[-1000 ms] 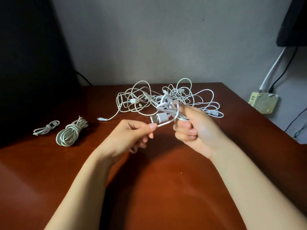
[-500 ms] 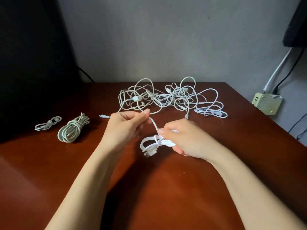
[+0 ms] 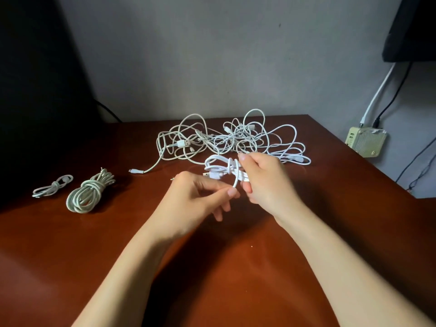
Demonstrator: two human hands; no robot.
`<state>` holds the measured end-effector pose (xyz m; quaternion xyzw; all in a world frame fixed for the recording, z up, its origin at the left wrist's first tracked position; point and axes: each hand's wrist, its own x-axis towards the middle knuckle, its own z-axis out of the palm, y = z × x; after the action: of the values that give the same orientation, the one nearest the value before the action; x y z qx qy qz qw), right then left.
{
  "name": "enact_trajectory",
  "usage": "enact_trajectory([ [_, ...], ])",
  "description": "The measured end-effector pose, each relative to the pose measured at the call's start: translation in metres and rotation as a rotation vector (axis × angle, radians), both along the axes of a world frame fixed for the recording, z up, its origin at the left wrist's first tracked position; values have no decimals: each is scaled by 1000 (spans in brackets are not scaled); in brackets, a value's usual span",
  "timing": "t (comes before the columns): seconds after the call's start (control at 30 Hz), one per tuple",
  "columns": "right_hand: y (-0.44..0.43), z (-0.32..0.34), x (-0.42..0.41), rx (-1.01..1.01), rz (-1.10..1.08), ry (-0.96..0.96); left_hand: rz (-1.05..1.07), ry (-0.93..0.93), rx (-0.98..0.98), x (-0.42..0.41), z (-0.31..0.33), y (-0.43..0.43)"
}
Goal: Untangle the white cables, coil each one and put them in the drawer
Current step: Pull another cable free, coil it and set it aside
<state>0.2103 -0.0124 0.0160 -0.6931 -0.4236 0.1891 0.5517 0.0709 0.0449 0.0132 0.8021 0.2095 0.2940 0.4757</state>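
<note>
- Our right hand [image 3: 266, 182] is closed around a small white coil [image 3: 221, 169], held above the table [image 3: 212, 267]; thumb and fingers clamp its right end, and loops stick out to the left.
- A USB plug [image 3: 208, 175] pokes out of the coil's lower left side.
- Our left hand [image 3: 198, 199] pinches the free strand of that coil between thumb and forefinger, just below the bundle; the strand runs up from the fingertips and wraps over the loops.
- The two hands are close together, nearly touching at the fingertips.
- Behind them, near the table's far edge, lies the tangle [image 3: 231, 140] of white cables, loose and spread wide; one end with a plug [image 3: 135, 171] trails out to the left.
- On the left of the table sit two finished coils: a thick one [image 3: 88, 192] and, further left, a thin one [image 3: 52, 186], near each other but apart.
- A pale box [image 3: 365, 142] with wires hangs on the wall to the right of the table.
- We see no drawer from here.
</note>
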Motion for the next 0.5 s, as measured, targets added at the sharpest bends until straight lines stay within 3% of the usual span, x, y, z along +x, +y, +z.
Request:
enact_trajectory([
  [0.23, -6, 8, -5, 129, 18, 358, -27, -54, -101, -1, -1, 10],
  [0.37, -9, 13, -8, 251, 126, 582, -95, -28, -222, 1, -8, 14],
  [0.5, -12, 16, -10, 227, 262, 694, -113, -12, -201, 2, -10, 14],
])
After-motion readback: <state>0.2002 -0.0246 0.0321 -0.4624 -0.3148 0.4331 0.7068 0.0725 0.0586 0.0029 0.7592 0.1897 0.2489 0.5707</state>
